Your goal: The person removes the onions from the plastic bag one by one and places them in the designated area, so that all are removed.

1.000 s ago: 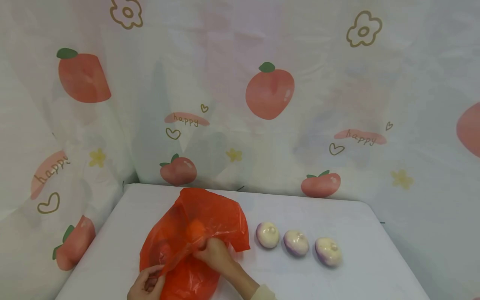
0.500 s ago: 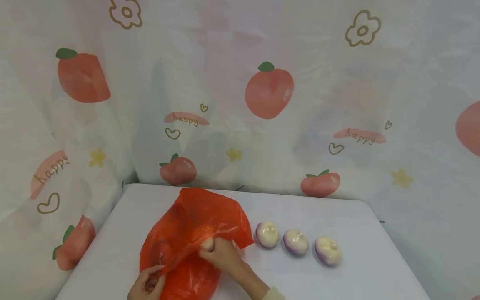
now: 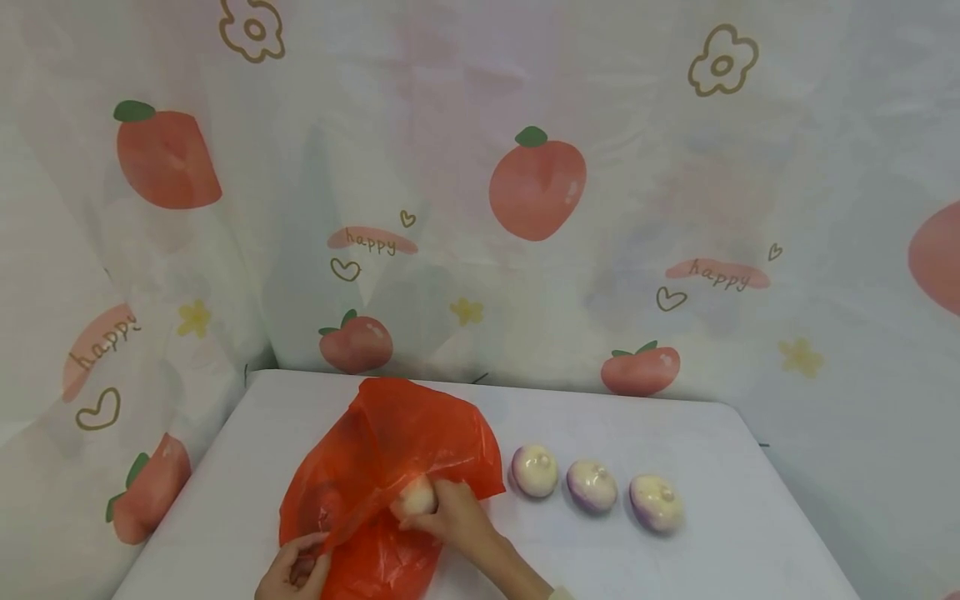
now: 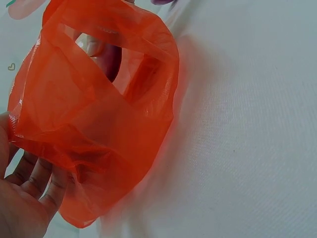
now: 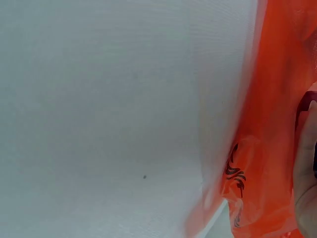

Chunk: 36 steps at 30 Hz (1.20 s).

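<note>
- A thin red plastic bag [image 3: 427,425] lies toward seven o'clock on a white counter [image 3: 757,500], its mouth facing the person.
- At that mouth, a purple-and-white turnip [image 3: 417,498] sits partly behind the film; the right hand [image 3: 465,521], reaching in from its four o'clock side, grips it between thumb and fingers.
- The left hand [image 3: 292,571], at the turnip's eight o'clock, pinches the bag's edge; a firm, light hold there should stop the slippery film sliding along.
- Three more turnips [image 3: 592,487] stand in a row at three o'clock from the gripped one, apart from the bag.
- The turnip looks smooth and round, so gripping around its widest part would probably be safest.
- Best free the film from the fingertips before letting go.
- A dim round shape shows through the bag; its kind is unclear.
</note>
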Each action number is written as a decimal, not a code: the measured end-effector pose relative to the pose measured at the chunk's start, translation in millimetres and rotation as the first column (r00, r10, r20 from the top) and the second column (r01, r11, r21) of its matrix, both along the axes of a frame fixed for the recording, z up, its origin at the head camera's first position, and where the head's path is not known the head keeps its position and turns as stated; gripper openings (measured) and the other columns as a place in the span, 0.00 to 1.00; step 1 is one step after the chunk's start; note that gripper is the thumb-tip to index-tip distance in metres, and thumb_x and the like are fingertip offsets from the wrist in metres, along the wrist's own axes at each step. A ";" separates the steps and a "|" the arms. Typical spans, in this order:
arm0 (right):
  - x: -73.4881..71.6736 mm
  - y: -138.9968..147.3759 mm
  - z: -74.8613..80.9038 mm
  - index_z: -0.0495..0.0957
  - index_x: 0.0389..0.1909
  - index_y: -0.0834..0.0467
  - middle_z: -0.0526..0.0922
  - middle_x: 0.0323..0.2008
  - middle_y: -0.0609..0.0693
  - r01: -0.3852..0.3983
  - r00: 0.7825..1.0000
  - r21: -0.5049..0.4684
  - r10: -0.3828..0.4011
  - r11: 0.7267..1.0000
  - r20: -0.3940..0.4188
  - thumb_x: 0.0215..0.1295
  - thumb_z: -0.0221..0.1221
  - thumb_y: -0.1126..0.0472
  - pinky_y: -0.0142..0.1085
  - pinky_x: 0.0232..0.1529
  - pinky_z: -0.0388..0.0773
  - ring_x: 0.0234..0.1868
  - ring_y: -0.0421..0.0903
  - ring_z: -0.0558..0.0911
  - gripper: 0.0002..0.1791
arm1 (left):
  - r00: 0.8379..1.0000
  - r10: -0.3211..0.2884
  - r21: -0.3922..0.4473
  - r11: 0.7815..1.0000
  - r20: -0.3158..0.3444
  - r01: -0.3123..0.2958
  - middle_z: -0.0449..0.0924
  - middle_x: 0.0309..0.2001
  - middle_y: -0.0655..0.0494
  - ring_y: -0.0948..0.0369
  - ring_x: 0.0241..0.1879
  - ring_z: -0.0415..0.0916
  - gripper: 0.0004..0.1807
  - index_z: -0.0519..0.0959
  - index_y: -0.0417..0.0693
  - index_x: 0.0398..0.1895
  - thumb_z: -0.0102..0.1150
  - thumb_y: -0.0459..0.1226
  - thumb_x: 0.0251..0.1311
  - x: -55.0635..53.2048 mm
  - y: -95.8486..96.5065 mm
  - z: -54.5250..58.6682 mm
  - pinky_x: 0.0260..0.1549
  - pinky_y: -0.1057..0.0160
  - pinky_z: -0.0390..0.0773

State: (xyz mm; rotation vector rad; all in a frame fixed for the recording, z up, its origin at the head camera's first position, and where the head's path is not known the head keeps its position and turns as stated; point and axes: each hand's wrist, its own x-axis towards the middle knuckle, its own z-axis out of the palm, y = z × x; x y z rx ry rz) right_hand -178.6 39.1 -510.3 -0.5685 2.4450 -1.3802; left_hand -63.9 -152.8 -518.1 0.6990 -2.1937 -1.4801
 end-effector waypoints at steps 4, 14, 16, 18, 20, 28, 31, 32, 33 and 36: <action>0.9 2.7 -1.0 0.75 0.48 0.44 0.78 0.37 0.33 0.022 0.999 0.015 -0.022 1.000 -0.026 0.48 0.70 0.46 0.32 0.40 0.76 0.37 0.36 0.76 0.25 | 1.000 0.004 0.002 1.000 0.007 -0.004 0.79 0.26 0.52 0.64 0.18 0.70 0.08 0.82 0.38 0.37 0.60 0.27 0.52 -0.2 -0.1 -0.7 0.17 0.67 0.71; 4.7 9.8 -3.0 0.71 0.52 0.49 0.76 0.43 0.37 0.074 0.997 -0.004 -0.074 0.997 -0.035 0.45 0.71 0.43 0.36 0.44 0.76 0.42 0.39 0.75 0.33 | 1.000 0.005 -0.015 1.000 -0.005 -0.005 0.79 0.25 0.52 0.64 0.17 0.70 0.08 0.82 0.38 0.36 0.60 0.26 0.52 -0.6 0.5 -2.2 0.16 0.68 0.71; 6.1 11.5 -3.9 0.68 0.53 0.54 0.75 0.44 0.42 0.120 0.992 0.015 -0.119 0.993 -0.032 0.43 0.72 0.42 0.39 0.45 0.76 0.44 0.42 0.74 0.39 | 1.000 0.008 -0.014 1.000 -0.016 -0.009 0.79 0.25 0.52 0.64 0.17 0.70 0.08 0.82 0.39 0.36 0.60 0.26 0.51 -1.0 1.3 -1.4 0.16 0.68 0.70; 7.5 13.4 -4.4 0.66 0.54 0.57 0.72 0.45 0.45 0.160 0.987 0.027 -0.160 0.987 -0.022 0.41 0.72 0.41 0.42 0.46 0.75 0.45 0.45 0.72 0.42 | 1.000 0.008 -0.010 1.000 -0.021 -0.008 0.79 0.25 0.52 0.64 0.17 0.70 0.08 0.82 0.39 0.36 0.60 0.26 0.51 -1.0 1.4 -0.8 0.16 0.68 0.70; 8.7 15.0 -4.5 0.65 0.53 0.60 0.71 0.45 0.47 0.176 0.984 0.039 -0.175 0.984 -0.022 0.41 0.73 0.41 0.43 0.46 0.75 0.46 0.47 0.72 0.43 | 1.000 0.009 -0.009 1.000 -0.019 -0.009 0.79 0.26 0.52 0.64 0.17 0.71 0.08 0.82 0.39 0.36 0.61 0.26 0.51 -1.1 1.4 -0.2 0.16 0.68 0.70; 11.1 17.7 -4.4 0.68 0.54 0.56 0.71 0.45 0.45 0.088 0.994 0.095 -0.081 0.992 -0.078 0.43 0.71 0.40 0.42 0.43 0.74 0.48 0.49 0.68 0.41 | 1.000 0.012 -0.022 1.000 -0.028 -0.013 0.79 0.25 0.52 0.65 0.18 0.71 0.08 0.82 0.39 0.36 0.62 0.27 0.51 -1.8 2.2 -1.1 0.17 0.69 0.71; 12.6 17.4 -4.0 0.66 0.58 0.53 0.70 0.47 0.43 0.099 0.995 0.044 -0.099 0.994 -0.014 0.41 0.72 0.40 0.43 0.45 0.74 0.49 0.47 0.69 0.43 | 1.000 0.008 -0.026 1.000 -0.028 -0.009 0.79 0.25 0.52 0.65 0.18 0.71 0.08 0.82 0.39 0.35 0.62 0.27 0.50 -1.3 2.2 -1.3 0.17 0.69 0.71; 13.0 17.5 -4.1 0.65 0.59 0.52 0.70 0.48 0.42 0.101 0.995 0.030 -0.101 0.994 -0.009 0.41 0.72 0.40 0.44 0.46 0.74 0.49 0.46 0.69 0.44 | 1.000 0.005 -0.028 1.000 -0.025 -0.006 0.79 0.25 0.52 0.65 0.18 0.71 0.08 0.82 0.39 0.36 0.62 0.27 0.51 -1.0 1.8 -1.2 0.17 0.69 0.71; 13.4 17.7 -4.3 0.64 0.59 0.52 0.70 0.49 0.42 0.101 0.995 0.019 -0.101 0.995 -0.008 0.41 0.72 0.40 0.43 0.47 0.73 0.50 0.46 0.69 0.45 | 1.000 0.002 -0.028 1.000 -0.019 -0.002 0.79 0.26 0.52 0.65 0.18 0.71 0.08 0.82 0.38 0.36 0.62 0.27 0.51 -0.6 1.4 -0.9 0.17 0.68 0.71; 15.0 20.1 -4.0 0.64 0.58 0.52 0.71 0.48 0.41 0.090 0.995 0.009 -0.090 0.996 -0.041 0.43 0.72 0.41 0.40 0.46 0.74 0.48 0.44 0.71 0.43 | 1.000 -0.013 -0.019 1.000 -0.001 0.013 0.80 0.26 0.52 0.65 0.19 0.72 0.09 0.82 0.38 0.37 0.61 0.27 0.52 0.4 0.2 0.1 0.18 0.68 0.72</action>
